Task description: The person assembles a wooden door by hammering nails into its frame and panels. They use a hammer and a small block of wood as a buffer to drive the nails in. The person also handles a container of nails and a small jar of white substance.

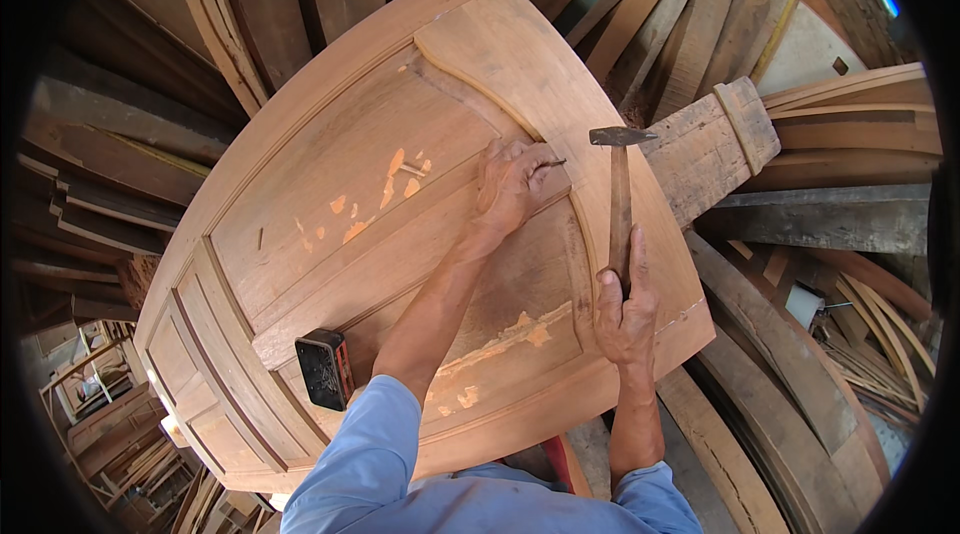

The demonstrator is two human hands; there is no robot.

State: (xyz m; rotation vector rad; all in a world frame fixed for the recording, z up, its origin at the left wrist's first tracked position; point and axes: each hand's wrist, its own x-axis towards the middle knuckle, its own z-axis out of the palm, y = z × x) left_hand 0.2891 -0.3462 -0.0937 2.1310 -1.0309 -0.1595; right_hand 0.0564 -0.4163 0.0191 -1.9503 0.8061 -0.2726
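Observation:
A wooden panelled door (380, 274) lies flat in front of me, with pale orange patches (395, 179) on its panels. My left hand (508, 184) rests on the middle rail near the curved top moulding. Its fingers are closed on a short, dark nail-like piece (553, 163), seen nearly side on. Over the door's right part, my right hand (626, 322) grips a hammer (620, 204) by its wooden handle. The dark hammer head is up and away from my left hand, apart from the nail-like piece. A black open box (325, 369) with small bits inside sits left of my left forearm.
A small wooden peg (413, 170) and a thin sliver (261, 238) lie on the panel. A worn plank (715, 149) juts from under the door's right side. Stacked boards (680, 24) and curved timber pieces (780, 354) crowd around the door.

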